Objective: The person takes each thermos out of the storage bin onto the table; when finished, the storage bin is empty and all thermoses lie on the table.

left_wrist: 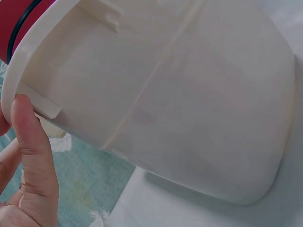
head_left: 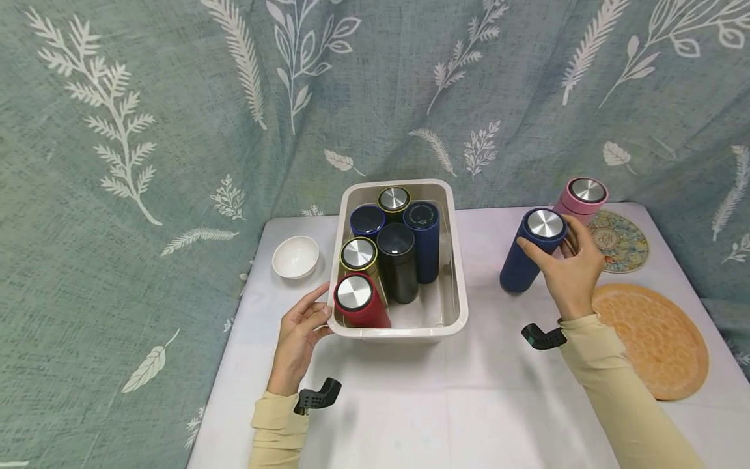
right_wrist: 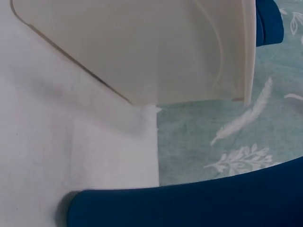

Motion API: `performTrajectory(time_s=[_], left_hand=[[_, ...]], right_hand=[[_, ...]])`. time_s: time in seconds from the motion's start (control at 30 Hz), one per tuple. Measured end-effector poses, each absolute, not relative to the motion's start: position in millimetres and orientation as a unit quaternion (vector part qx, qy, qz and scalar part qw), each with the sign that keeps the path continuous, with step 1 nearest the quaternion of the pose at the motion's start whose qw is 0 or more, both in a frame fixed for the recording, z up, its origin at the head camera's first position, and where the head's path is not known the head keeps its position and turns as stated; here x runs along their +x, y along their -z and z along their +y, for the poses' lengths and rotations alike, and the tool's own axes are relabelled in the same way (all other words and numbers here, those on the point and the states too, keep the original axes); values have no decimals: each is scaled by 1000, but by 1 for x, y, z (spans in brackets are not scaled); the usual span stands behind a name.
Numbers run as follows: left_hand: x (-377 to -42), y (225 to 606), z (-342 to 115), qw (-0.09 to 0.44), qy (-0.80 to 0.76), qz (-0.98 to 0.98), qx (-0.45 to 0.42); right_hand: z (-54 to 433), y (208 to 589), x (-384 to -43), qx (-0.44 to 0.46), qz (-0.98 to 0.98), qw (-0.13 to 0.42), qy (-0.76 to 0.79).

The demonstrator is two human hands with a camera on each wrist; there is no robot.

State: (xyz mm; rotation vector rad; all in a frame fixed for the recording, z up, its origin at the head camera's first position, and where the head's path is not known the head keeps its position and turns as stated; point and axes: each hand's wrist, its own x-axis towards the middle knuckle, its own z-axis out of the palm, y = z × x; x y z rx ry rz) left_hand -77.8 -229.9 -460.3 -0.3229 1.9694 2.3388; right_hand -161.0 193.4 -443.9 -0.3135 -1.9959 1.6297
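My left hand (head_left: 299, 339) pinches the near left corner of a cream plastic bin (head_left: 459, 286), the thumb against the outside just below the rim in the left wrist view. Inside the bin stand several tumblers. A red tumbler (head_left: 369, 316) with a steel-topped lid leans in the corner by that hand. Behind it are an olive one (head_left: 377, 280), a black one (head_left: 401, 273) and blue ones. To the right of the bin, my right hand (head_left: 571, 270) grips a dark blue tumbler (head_left: 521, 260) around its lid end. Its base is at the tabletop.
A pink tumbler (head_left: 577, 207) stands just behind my right hand. Beside it lie a patterned round mat (head_left: 622, 244) and a larger orange round mat (head_left: 656, 345). A small white bowl (head_left: 295, 257) sits left of the bin. A leaf-printed curtain (head_left: 375, 98) hangs behind the white table (head_left: 404, 404).
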Motion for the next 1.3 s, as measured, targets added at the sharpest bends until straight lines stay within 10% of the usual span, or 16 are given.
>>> performTrajectory(time_s=[1.3], left_hand=[[-77, 457, -230, 32, -756, 643, -119]], right_hand=[[194, 461, -212, -133, -686, 315, -643]])
